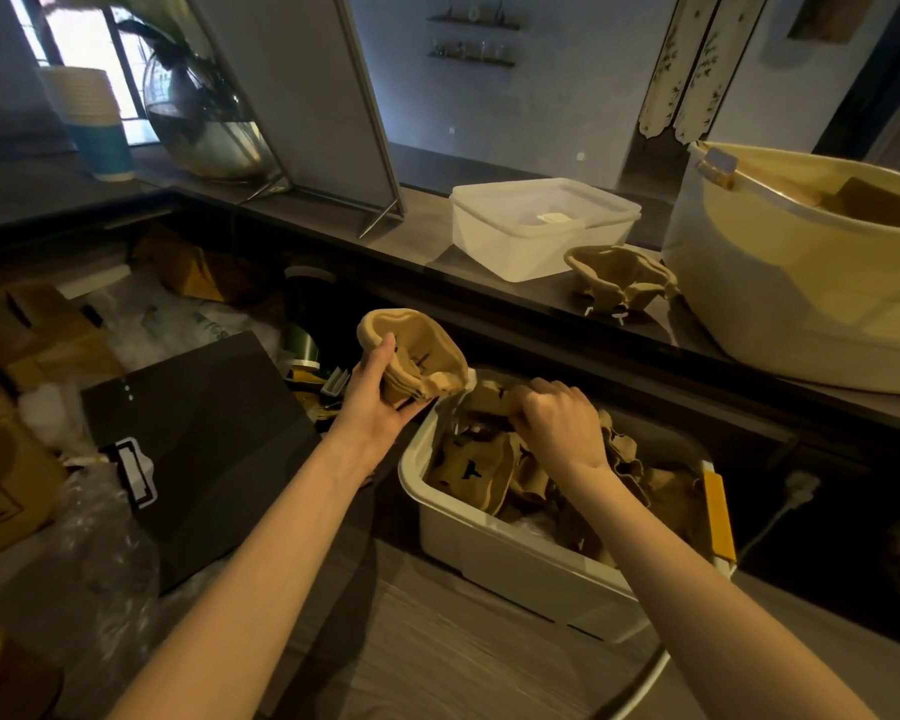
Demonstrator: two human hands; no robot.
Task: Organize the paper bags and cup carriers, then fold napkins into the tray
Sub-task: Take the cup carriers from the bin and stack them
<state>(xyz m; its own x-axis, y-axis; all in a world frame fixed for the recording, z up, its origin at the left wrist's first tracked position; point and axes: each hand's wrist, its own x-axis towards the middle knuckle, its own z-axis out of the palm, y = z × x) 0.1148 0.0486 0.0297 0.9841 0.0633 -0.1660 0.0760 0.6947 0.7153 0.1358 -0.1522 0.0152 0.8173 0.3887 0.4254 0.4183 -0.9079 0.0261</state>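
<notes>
Below the dark counter [489, 298], your left hand [380, 392] gripped a nested stack of cup carriers [411, 356] while your right hand [552, 413] pinched another from the white bin [468, 543], likely to add it.

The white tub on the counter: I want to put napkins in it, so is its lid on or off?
On. The tub has its lid lying flat across the rim.
</notes>
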